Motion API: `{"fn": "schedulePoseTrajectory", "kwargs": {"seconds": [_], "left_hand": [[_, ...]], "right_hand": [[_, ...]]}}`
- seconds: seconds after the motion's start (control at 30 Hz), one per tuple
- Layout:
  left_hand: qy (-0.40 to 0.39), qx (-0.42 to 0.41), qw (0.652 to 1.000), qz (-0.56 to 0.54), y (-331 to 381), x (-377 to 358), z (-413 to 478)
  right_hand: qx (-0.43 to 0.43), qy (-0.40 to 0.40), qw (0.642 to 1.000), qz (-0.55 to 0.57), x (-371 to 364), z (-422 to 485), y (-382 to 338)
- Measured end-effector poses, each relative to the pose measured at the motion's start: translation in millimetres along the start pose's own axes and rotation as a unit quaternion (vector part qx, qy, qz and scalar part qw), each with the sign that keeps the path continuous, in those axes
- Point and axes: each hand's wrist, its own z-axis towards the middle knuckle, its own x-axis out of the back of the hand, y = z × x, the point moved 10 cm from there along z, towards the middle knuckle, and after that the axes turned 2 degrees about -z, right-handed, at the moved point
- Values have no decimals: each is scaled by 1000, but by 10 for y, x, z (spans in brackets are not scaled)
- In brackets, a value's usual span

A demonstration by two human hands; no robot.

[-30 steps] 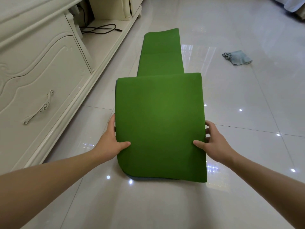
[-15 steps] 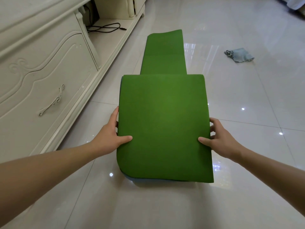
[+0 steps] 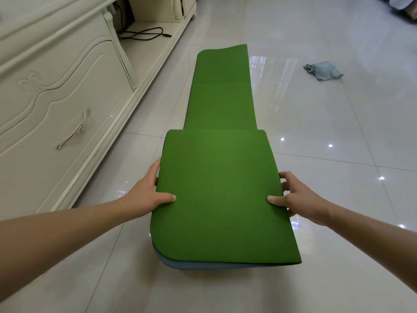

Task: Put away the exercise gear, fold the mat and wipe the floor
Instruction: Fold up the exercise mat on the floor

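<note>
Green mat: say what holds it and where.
Left hand grips the left edge of the folded green mat; right hand, its right edge.

No readable text, labels, brands or numbers — nothing legible anywhere.

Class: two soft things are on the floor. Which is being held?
The green mat, gripped at its sides by the left hand and right hand; the blue cloth lies untouched.

cabinet (image 3: 67, 91) crowds the left; open floor (image 3: 338, 132) right.
</note>
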Motion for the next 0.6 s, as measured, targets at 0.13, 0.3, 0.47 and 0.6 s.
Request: {"fn": "schedulePoseTrajectory", "kwargs": {"seconds": [0.13, 0.3, 0.47, 0.6], "left_hand": [[4, -15, 1000, 16, 30, -22, 62], [10, -14, 1000, 26, -4, -36, 218], [1, 7, 999, 42, -155, -105, 377], [-5, 31, 998, 54, -280, -170, 512]], "right_hand": [[5, 16, 1000, -13, 23, 70, 39], [12, 32, 999, -27, 36, 223, 48], [3, 51, 997, -62, 21, 398, 142], [-5, 65, 993, -100, 25, 537, 230]]}}
